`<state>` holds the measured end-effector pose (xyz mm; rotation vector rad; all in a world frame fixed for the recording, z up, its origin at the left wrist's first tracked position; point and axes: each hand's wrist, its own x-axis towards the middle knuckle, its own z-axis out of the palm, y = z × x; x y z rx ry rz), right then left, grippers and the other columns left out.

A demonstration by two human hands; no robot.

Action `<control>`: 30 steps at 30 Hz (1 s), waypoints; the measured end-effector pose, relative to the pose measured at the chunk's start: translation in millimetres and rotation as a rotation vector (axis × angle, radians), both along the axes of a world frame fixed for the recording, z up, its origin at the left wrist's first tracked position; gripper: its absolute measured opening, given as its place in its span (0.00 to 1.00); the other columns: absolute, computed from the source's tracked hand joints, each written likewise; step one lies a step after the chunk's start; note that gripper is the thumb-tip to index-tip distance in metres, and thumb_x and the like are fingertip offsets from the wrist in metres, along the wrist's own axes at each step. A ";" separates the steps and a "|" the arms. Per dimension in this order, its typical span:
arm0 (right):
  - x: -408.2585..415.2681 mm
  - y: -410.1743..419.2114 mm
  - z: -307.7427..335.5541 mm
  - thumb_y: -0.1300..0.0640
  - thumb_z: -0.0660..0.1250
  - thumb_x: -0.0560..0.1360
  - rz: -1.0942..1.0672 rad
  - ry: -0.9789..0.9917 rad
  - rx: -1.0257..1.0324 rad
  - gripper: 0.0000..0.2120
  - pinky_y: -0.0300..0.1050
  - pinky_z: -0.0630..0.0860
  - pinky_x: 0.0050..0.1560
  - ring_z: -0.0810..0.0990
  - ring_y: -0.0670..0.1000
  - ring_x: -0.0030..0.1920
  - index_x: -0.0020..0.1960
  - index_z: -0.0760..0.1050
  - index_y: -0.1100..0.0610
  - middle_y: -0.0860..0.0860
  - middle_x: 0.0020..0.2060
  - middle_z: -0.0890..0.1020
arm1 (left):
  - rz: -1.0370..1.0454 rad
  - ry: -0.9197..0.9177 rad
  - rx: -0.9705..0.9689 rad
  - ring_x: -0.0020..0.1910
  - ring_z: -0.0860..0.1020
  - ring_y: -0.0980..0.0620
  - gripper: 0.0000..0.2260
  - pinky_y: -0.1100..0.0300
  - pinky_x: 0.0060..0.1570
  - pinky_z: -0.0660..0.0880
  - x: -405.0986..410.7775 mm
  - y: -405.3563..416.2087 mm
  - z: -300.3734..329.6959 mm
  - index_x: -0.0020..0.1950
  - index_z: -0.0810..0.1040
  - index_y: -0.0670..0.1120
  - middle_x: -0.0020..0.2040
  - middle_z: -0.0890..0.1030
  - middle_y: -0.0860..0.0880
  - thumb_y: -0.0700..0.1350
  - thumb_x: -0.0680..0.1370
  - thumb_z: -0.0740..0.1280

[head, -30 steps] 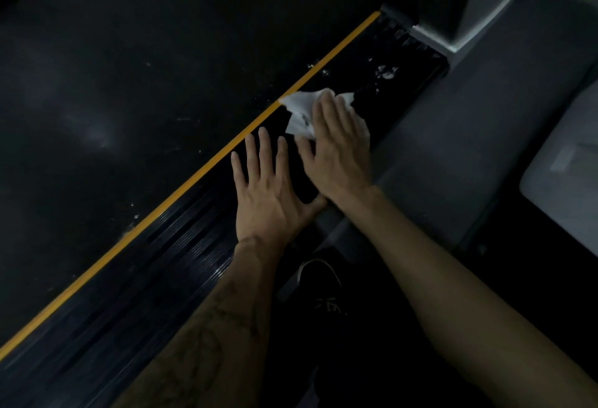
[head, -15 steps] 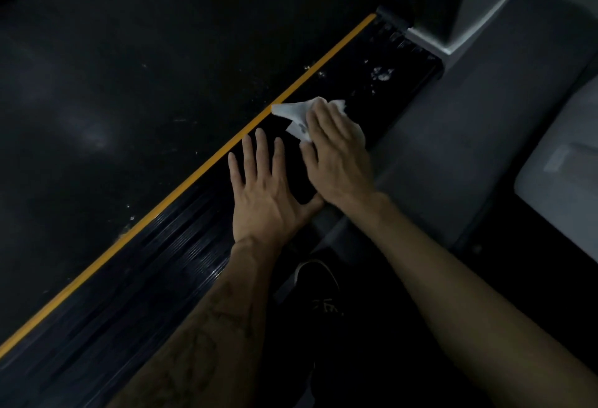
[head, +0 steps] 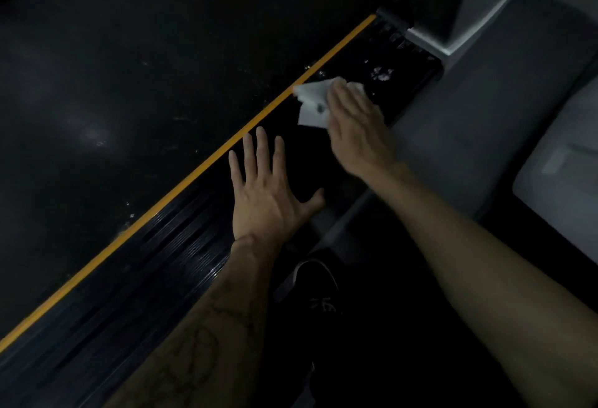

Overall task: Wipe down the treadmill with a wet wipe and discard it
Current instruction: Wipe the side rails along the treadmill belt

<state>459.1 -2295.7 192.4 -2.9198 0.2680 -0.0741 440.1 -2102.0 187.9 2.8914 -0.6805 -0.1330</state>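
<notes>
Head view: right hand [head: 357,130] flat, fingers [head: 343,96] straight, pressing wipe [head: 312,104] on side rail [head: 181,265] near yellow stripe [head: 207,161], left hand [head: 268,194] spread and released on rail; risk of missing white specks [head: 382,73] ahead, wipe bunching under palm.

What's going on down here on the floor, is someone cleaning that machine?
Yes. A person is leaning over a treadmill and wiping its ribbed side rail. The right hand presses a white wet wipe flat onto the rail, beside the yellow stripe that edges the dark belt. The left hand rests flat on the rail nearer the person, fingers spread. A patch of white specks lies on the rail just beyond the wipe.
</notes>
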 end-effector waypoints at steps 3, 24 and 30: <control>6.5 -4.2 0.4 0.49 0.45 0.86 -0.122 -0.003 -0.012 0.28 0.55 0.54 0.80 0.51 0.56 0.83 0.83 0.53 0.62 0.57 0.83 0.54 | 0.005 -0.016 0.001 0.83 0.39 0.42 0.50 0.38 0.80 0.43 0.6 -0.1 -1.2 0.84 0.50 0.43 0.84 0.43 0.40 0.77 0.74 0.52; 17.0 -6.8 0.7 0.45 0.48 0.87 0.016 0.051 -0.036 0.28 0.57 0.51 0.81 0.49 0.54 0.83 0.83 0.54 0.55 0.53 0.83 0.53 | -0.007 0.008 -0.015 0.83 0.38 0.42 0.50 0.38 0.80 0.43 1.5 -0.4 -0.3 0.85 0.49 0.43 0.84 0.43 0.40 0.76 0.74 0.51; -10.4 24.9 -8.0 0.40 0.47 0.83 0.171 -0.014 -0.072 0.32 0.60 0.57 0.78 0.55 0.57 0.82 0.82 0.59 0.55 0.55 0.82 0.59 | -0.018 0.000 -0.059 0.83 0.40 0.43 0.51 0.38 0.81 0.42 1.2 -0.1 -2.6 0.84 0.52 0.42 0.85 0.45 0.40 0.77 0.73 0.52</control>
